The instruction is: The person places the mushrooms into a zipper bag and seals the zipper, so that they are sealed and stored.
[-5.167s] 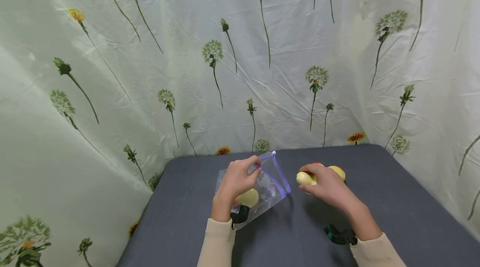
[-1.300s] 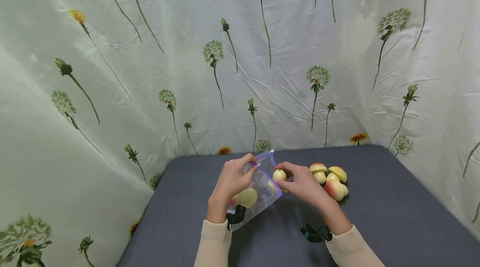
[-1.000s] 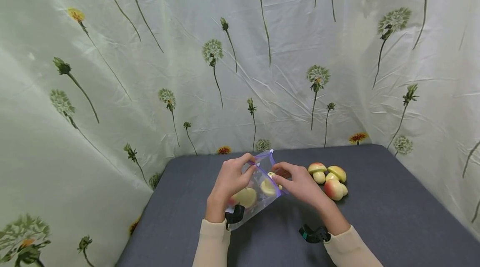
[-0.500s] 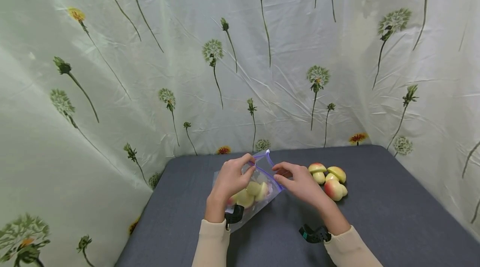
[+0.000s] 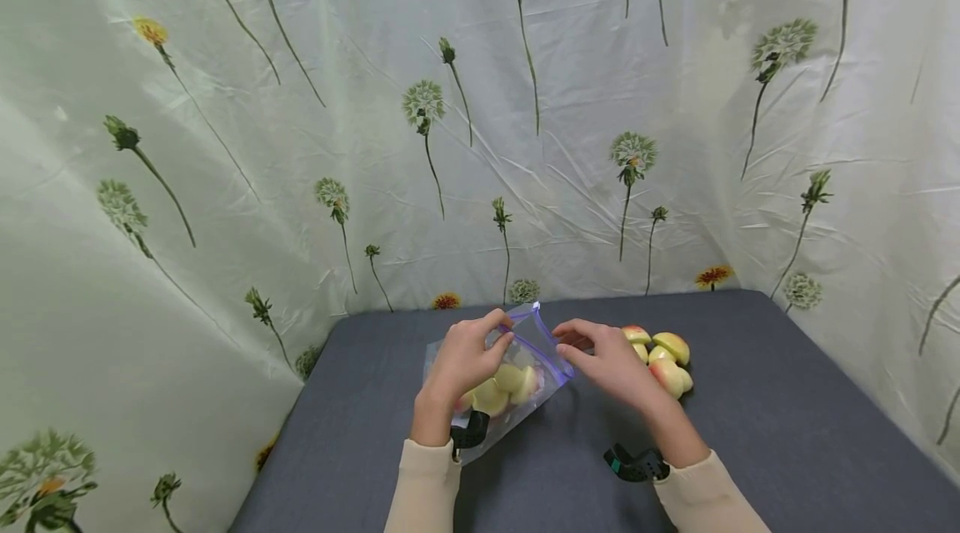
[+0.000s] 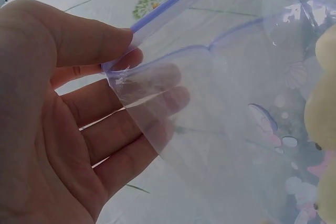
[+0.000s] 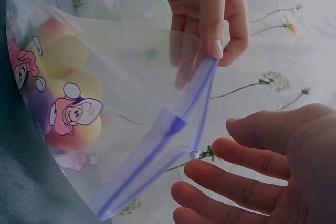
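Observation:
My left hand [image 5: 468,354] pinches the upper corner of a clear zip bag [image 7: 131,85] between thumb and forefinger, its other fingers spread behind the film in the left wrist view. The bag has a purple zip [image 7: 137,162], parted at the mouth, and pink cartoon prints. Several mushroom-shaped toys [image 5: 491,397] with yellow and red colouring lie at its bottom, partly hidden by my left hand. Just right of the mouth is my right hand [image 5: 607,358], fingers relaxed and apart, holding nothing. In the right wrist view its fingertips are close to the white zip slider [image 7: 193,155].
Three more toy mushrooms [image 5: 671,377] lie together on the dark grey table [image 5: 757,416], just beyond my right hand, which overlaps one of them in the head view. A pale curtain [image 5: 360,100] printed with dandelions hangs behind the table and along its sides.
My right hand carried a toy mushroom from the group at the right to the bag's mouth and let it go inside. It has since drawn back slightly right. The left hand keeps its pinch.

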Available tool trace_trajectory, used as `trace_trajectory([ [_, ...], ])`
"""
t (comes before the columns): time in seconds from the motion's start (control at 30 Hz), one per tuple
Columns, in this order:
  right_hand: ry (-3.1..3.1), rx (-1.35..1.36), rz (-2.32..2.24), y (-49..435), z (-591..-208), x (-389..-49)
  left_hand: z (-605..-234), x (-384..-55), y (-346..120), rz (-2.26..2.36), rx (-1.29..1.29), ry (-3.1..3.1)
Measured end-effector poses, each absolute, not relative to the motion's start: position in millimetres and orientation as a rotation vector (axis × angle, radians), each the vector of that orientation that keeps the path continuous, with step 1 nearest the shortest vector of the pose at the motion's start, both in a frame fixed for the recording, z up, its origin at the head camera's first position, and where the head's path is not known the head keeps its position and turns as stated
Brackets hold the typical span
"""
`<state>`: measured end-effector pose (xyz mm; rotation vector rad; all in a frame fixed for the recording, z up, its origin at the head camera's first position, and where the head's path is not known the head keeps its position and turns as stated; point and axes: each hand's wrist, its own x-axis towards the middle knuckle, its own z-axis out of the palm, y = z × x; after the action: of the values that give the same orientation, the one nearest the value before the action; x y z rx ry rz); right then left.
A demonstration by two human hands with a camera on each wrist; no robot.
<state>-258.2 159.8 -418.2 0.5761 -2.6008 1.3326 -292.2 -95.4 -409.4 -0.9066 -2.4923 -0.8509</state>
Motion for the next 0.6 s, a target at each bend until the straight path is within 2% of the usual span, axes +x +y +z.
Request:
trace_trajectory([
  [0.6, -2.621, 0.508, 1.193, 182.1, -412.4, -250.7, -407.8, -291.9, -91.4, -0.84, -0.948, -2.452],
])
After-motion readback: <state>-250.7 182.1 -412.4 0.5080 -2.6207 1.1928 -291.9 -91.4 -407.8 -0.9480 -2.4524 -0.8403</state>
